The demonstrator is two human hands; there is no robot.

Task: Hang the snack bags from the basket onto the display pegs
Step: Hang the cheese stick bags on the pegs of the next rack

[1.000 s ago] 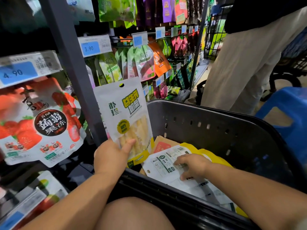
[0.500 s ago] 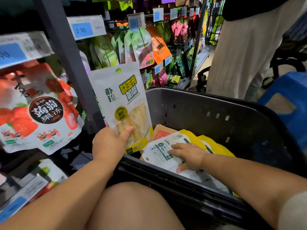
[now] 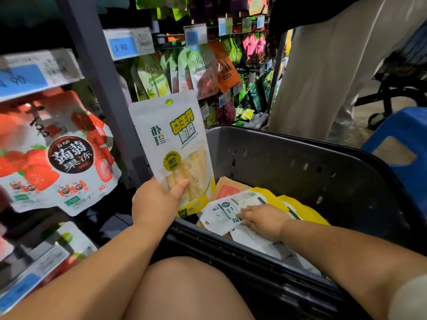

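Left hand: fingers hidden behind white snack bag, thumb alone on its front. Strawberry jelly bag blurred, cut by left edge. Price tag above it: first digit unreadable. Yellow-edged bags in basket mostly covered by top bag and right hand; label print too small to read.

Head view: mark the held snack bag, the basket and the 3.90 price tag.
held snack bag [image 3: 161,116]: head view, white front panel above the printed logo.
basket [image 3: 265,172]: head view, bare far inner wall.
3.90 price tag [image 3: 121,46]: head view, blue field at the digits.
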